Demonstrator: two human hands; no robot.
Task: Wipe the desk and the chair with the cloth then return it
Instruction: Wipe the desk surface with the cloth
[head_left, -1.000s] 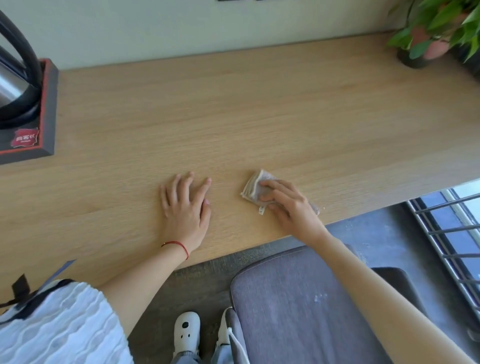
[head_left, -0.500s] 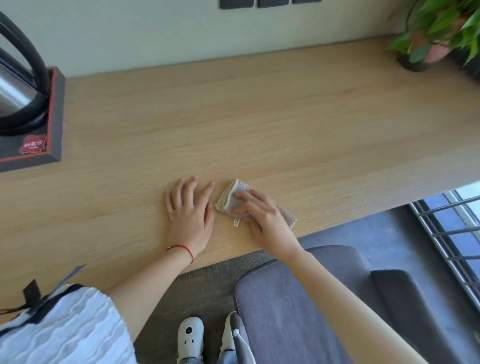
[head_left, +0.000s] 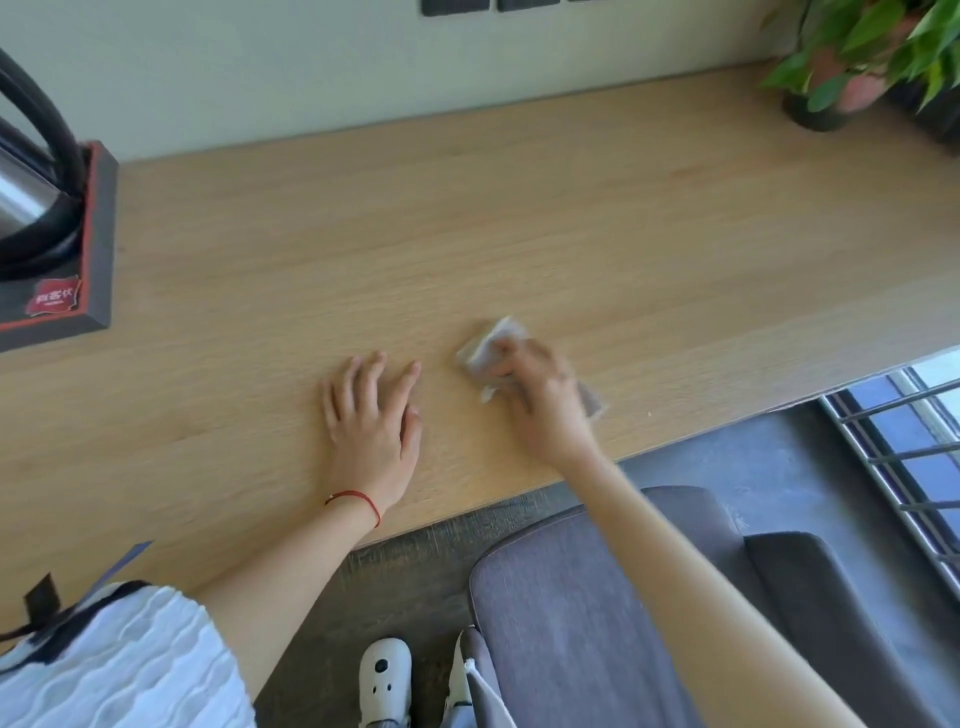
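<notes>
Head view: right hand (head_left: 540, 400), blurred, presses cloth (head_left: 491, 348) on desk (head_left: 571, 234), now farther from left hand (head_left: 371, 431) than half second ago; left hand flat, fingers spread, unmoved.

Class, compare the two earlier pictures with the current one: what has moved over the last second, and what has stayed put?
The right hand, pressing the cloth, slid it left toward the left hand, then back right, so a gap separates them again. Nothing was picked up or released. The left hand stayed flat on the desk; the chair stayed put.
</notes>
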